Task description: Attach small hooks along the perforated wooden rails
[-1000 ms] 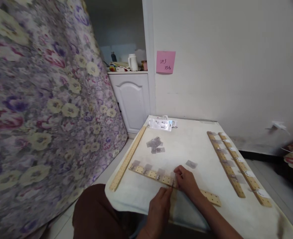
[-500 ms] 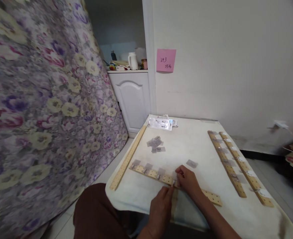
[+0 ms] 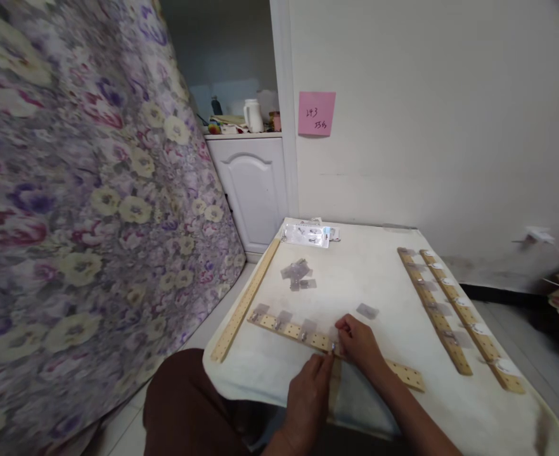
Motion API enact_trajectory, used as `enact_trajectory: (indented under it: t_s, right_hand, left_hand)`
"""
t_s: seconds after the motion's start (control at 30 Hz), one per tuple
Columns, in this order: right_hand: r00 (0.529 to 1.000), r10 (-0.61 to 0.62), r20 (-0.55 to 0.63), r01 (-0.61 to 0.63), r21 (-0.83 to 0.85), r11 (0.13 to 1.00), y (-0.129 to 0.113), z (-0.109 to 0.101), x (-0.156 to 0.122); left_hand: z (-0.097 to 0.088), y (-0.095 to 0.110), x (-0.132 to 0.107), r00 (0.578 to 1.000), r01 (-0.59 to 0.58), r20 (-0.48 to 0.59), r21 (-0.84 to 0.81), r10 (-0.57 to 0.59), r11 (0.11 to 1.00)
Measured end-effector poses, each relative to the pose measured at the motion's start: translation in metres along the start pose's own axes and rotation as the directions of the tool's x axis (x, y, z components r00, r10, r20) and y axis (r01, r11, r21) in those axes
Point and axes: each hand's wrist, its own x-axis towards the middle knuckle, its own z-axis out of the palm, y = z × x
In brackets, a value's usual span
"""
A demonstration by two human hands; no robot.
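A perforated wooden strip [image 3: 291,330] lies across the near part of the table, with several small translucent plastic pieces [image 3: 308,327] fixed along it by small shiny metal parts [image 3: 303,335]. My left hand [image 3: 308,389] is closed at the strip's near edge, fingertips pinched by a shiny metal part [image 3: 333,346]. My right hand [image 3: 359,342] rests over the strip, closed, with thumb and forefinger pinching close to another translucent piece; what lies between those fingers is too small to make out. Behind the right hand lies a loose translucent piece [image 3: 367,311].
A pile of translucent pieces [image 3: 298,273] sits left of centre. A bare strip [image 3: 246,297] runs along the left edge. Two fitted strips, one with translucent pieces [image 3: 434,310] and one with white pieces [image 3: 474,320], lie at right. Clear packaging [image 3: 303,235] is at the back.
Both hands stay at the same spot on the strip, with hardly any finger movement. The view has shifted very slightly.
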Motion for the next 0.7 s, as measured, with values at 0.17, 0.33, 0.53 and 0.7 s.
enact_trajectory:
  t_s: [0.17, 0.33, 0.53, 0.7]
  right_hand:
    - [1.000, -0.019, -0.006, 0.019, -0.022, 1.000, -0.0007, -0.0009, -0.0011]
    - [1.000, 0.000, -0.009, 0.000, -0.024, 1.000, -0.0015, -0.0009, -0.0010]
    - [1.000, -0.002, -0.009, 0.002, -0.032, 0.999, 0.0000, 0.0000, -0.0006]
    - [1.000, -0.004, -0.014, 0.003, -0.041, 0.999, -0.0008, -0.0003, -0.0002]
  left_hand:
    - [0.0006, 0.0001, -0.0003, 1.000, -0.012, -0.021, 0.016, 0.012, 1.000]
    - [0.0017, -0.0014, 0.0004, 1.000, 0.004, 0.016, 0.013, -0.004, 1.000]
    - [0.0008, -0.0007, 0.0009, 1.000, 0.006, 0.009, 0.009, -0.006, 1.000]
    - [0.0011, 0.0001, 0.0003, 1.000, -0.008, -0.024, 0.010, 0.008, 1.000]
